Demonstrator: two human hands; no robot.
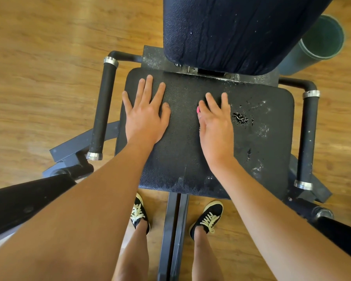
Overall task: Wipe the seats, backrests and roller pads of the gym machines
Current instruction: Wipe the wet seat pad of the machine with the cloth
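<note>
Looking down, head view: black seat (180, 159) at frame centre, white specks and wet patches on its right side. Left hand (146, 118) lies flat on the seat's left part, fingers spread, grasping nothing. Right hand (216, 126) rests mid-seat, fingers straight, released; a pink spot at the thumb is too small to identify. Backrest (221, 31) stands upper centre-right.

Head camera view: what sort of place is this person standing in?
Most likely a gym: the padded black seat, the dark blue backrest behind it and the black side handle with metal collars look like parts of an exercise machine.
</note>
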